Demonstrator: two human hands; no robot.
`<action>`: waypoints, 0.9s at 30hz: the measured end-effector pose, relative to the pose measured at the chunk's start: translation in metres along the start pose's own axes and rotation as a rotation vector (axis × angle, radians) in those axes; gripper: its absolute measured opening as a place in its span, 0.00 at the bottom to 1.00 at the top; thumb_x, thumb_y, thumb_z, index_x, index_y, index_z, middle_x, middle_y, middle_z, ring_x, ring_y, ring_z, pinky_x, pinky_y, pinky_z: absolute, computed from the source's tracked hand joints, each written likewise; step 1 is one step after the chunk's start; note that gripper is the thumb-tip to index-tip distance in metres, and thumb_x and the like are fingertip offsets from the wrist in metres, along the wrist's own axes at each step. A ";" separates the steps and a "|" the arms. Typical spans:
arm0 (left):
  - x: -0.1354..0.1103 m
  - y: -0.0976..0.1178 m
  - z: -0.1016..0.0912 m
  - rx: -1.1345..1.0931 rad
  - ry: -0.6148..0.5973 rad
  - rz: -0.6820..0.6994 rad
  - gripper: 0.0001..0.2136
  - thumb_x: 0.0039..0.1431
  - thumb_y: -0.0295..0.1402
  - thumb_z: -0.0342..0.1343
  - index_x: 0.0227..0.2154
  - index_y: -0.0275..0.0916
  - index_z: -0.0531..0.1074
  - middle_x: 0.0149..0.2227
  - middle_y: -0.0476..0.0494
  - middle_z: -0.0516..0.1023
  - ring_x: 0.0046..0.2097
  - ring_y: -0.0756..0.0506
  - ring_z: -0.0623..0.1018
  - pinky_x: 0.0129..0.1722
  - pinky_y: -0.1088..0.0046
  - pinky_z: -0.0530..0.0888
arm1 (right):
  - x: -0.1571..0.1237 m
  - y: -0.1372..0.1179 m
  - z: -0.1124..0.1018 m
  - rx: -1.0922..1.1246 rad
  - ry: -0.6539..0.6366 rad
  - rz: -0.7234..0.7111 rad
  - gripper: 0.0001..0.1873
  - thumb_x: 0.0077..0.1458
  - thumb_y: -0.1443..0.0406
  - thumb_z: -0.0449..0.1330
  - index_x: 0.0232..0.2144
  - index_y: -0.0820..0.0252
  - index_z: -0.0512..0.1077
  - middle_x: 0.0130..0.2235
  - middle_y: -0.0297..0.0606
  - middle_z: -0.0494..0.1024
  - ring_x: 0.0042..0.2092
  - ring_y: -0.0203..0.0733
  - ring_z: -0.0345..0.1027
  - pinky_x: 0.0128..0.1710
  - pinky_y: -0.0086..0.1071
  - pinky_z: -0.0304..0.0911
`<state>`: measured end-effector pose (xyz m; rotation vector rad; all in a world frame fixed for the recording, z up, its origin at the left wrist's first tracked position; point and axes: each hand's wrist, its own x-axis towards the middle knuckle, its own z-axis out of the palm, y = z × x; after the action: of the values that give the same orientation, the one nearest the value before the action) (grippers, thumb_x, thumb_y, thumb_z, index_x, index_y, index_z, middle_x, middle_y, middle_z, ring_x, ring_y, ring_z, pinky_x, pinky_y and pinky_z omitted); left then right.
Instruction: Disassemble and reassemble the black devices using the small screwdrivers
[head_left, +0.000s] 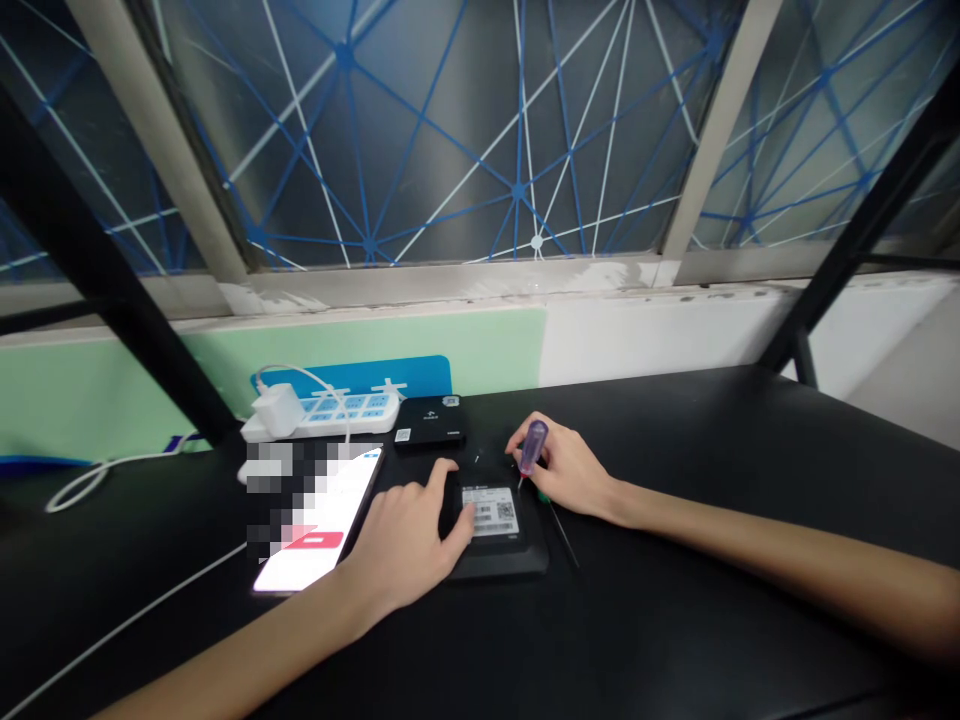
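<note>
Right fingers [518, 436] closed round one of two screwdrivers [533, 446]; left fingers [438, 480] spread, touching one labelled device [495, 512].

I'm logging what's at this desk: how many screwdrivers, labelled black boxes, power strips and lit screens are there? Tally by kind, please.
Screwdrivers: 2 (purple one in the right hand; green one partly hidden by it)
Labelled black boxes: 2 (front one at the left hand; back one)
Power strips: 1
Lit screens: 1
Total: 6
</note>
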<state>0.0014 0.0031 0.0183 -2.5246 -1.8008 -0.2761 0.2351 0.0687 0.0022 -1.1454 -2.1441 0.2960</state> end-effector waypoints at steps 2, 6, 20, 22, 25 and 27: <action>0.000 -0.001 0.000 -0.019 -0.001 -0.006 0.24 0.66 0.48 0.40 0.57 0.39 0.61 0.28 0.43 0.77 0.32 0.38 0.78 0.32 0.64 0.69 | 0.000 -0.001 -0.001 0.017 -0.001 0.007 0.06 0.56 0.68 0.56 0.33 0.58 0.74 0.36 0.34 0.72 0.31 0.36 0.66 0.32 0.30 0.61; 0.000 0.000 0.000 -0.084 -0.015 -0.029 0.22 0.66 0.49 0.41 0.54 0.41 0.62 0.26 0.47 0.75 0.31 0.40 0.77 0.30 0.67 0.67 | -0.001 -0.002 -0.004 0.071 0.010 0.000 0.07 0.56 0.69 0.55 0.32 0.58 0.74 0.35 0.34 0.70 0.30 0.35 0.64 0.30 0.29 0.60; 0.000 0.002 0.000 -0.065 -0.037 0.010 0.19 0.68 0.47 0.39 0.54 0.43 0.62 0.27 0.45 0.77 0.33 0.36 0.79 0.33 0.63 0.68 | -0.005 0.004 -0.010 0.475 -0.046 -0.435 0.06 0.48 0.69 0.60 0.32 0.57 0.69 0.37 0.40 0.77 0.36 0.44 0.69 0.38 0.39 0.67; 0.000 0.001 0.000 -0.067 -0.038 0.020 0.19 0.68 0.47 0.39 0.54 0.44 0.62 0.28 0.46 0.77 0.33 0.36 0.79 0.33 0.62 0.69 | -0.005 0.002 -0.009 0.473 -0.042 -0.450 0.07 0.48 0.69 0.62 0.32 0.58 0.69 0.36 0.40 0.78 0.36 0.43 0.69 0.38 0.39 0.67; 0.000 0.000 0.001 -0.066 -0.043 0.028 0.19 0.68 0.47 0.39 0.54 0.44 0.62 0.27 0.46 0.77 0.33 0.36 0.79 0.33 0.62 0.69 | -0.004 0.000 -0.007 0.474 -0.022 -0.435 0.08 0.48 0.68 0.66 0.30 0.59 0.70 0.32 0.38 0.78 0.34 0.41 0.68 0.37 0.37 0.66; 0.000 0.000 0.002 -0.066 -0.043 0.032 0.19 0.68 0.47 0.39 0.55 0.44 0.62 0.27 0.46 0.77 0.33 0.36 0.79 0.33 0.62 0.69 | -0.004 -0.001 -0.006 0.476 -0.018 -0.404 0.07 0.49 0.68 0.68 0.29 0.60 0.71 0.30 0.38 0.78 0.32 0.40 0.68 0.35 0.35 0.66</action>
<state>0.0012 0.0033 0.0165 -2.6208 -1.7935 -0.2872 0.2405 0.0642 0.0051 -0.4327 -2.1035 0.5891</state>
